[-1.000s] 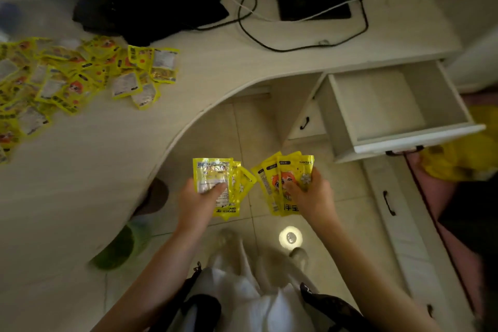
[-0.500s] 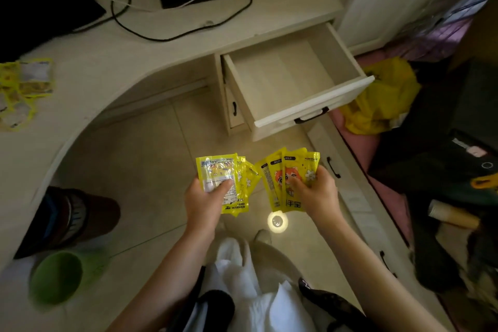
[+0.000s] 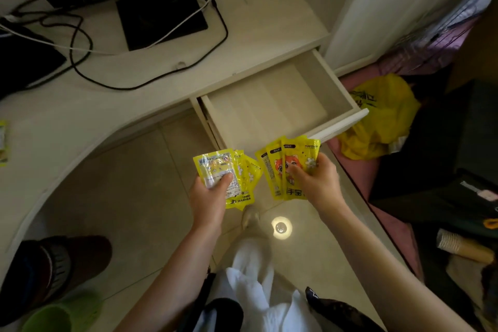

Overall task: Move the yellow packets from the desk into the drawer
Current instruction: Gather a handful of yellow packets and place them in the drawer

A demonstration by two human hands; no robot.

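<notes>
Packets: left hand (image 3: 208,193) 3 (image 3: 244,170) | right hand (image 3: 319,183) 3 (image 3: 283,167)

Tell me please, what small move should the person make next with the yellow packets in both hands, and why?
Probably reach both hands forward over the open pale wooden drawer and release. The left hand and the right hand each grip a fan of yellow foil packets, held just short of the drawer front, and nothing shows inside it.

Your single head-worn wide-angle camera looks steeply down and forward from close above your hands, toward the open drawer (image 3: 280,105) and desk (image 3: 161,83); no second view overlaps.
</notes>
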